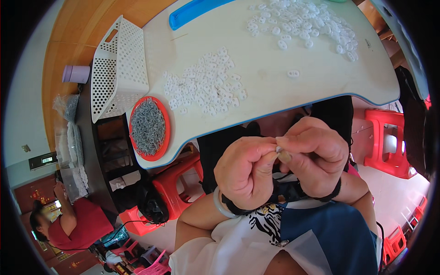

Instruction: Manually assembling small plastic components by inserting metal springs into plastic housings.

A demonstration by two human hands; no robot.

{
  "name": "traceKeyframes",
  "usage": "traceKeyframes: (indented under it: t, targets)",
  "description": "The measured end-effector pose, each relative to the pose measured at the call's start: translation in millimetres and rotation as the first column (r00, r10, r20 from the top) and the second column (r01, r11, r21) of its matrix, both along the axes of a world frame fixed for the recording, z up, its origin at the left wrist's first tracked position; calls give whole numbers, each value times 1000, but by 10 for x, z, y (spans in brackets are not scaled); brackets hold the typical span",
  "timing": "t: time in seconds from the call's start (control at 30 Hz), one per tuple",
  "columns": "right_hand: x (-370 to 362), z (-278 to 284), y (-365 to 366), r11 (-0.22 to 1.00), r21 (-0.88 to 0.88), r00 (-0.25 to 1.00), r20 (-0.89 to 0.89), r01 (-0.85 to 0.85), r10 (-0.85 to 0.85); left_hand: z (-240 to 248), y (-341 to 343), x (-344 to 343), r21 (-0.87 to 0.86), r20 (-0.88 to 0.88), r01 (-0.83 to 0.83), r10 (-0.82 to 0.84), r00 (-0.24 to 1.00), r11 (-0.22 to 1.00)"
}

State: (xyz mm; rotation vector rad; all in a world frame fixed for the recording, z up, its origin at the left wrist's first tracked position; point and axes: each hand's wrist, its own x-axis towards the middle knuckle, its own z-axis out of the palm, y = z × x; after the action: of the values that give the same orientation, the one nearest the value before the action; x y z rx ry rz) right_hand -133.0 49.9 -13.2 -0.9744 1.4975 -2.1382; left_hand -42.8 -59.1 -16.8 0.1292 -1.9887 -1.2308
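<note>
In front of my chest, off the table's near edge, both hands meet fingertip to fingertip. My left hand (pixel 245 172) is closed, thumb and forefinger pinched at a small white plastic piece (pixel 278 149). My right hand (pixel 318 158) pinches at the same piece from the other side, and the fingers hide most of it. Beyond them a heap of small white two-hole plastic pieces (pixel 208 85) lies on the table. Another heap of white oval two-hole pieces (pixel 302 20) spreads at the far right, with a single oval piece (pixel 293 74) apart from it.
A red plate (pixel 167 133) of small grey screw-like parts sits at the table's left corner, beside a white perforated basket (pixel 133 59). At the back is a blue tray (pixel 197 13). Red stools (pixel 387 142) flank me. A person in red (pixel 87 224) is at the far left.
</note>
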Motion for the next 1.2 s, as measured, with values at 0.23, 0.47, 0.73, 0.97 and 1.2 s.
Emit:
traceKeyframes:
  t: [0.23,0.47,0.73,0.97,1.2]
  targets:
    - [-88,-80,3,996,-87,971,234,-34,54,-57,23,-80,302,74,84,-111,991,950]
    - [-448,-18,155,974,-172,862,506,144,-38,-144,-66,-680,-55,193,-2,13,981,998]
    - [-565,126,291,943,-221,882,455,248,-125,-381,-138,-1193,-621,292,48,174,940,782]
    - [-570,90,300,948,-218,870,482,233,-102,-369,-78,-1184,-638,234,-1,195,952,770]
    - [-513,80,286,950,-250,892,447,187,-58,60,49,-904,572,134,86,-197,971,815]
